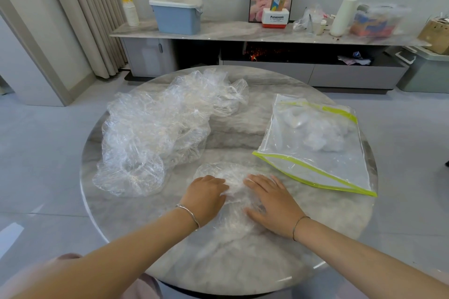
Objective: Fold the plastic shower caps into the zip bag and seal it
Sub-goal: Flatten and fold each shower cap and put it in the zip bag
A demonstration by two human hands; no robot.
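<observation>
Pale floor tiles and a long low cabinet point(243, 31) are seen behind a round marble surface point(230, 262). On its left half a loose heap of clear shower caps point(155, 128) is piled, reaching nearly to the left rim. Near the front middle a single cap point(230, 172) is spread out and pressed from both sides. The left hand point(206, 198) is laid on its left part with fingers bent into the film, and whether a fold is pinched there cannot be told. The right hand point(272, 204) is laid flat on its right part, fingers straight and spread. Flattening before a fold is judged to be the step in hand. It is best done if air is pushed out toward the gathered edge, the film is doubled in even halves, and each crease is held down so the springy plastic cannot reopen. To the right the green-edged zip bag point(315, 160) is laid with some folded caps point(313, 128) inside, its near corner close to the right rim. Bare marble is left between heap and bag and in front of the hands, so folding room is judged ample, but the bag should not be nudged outward.
</observation>
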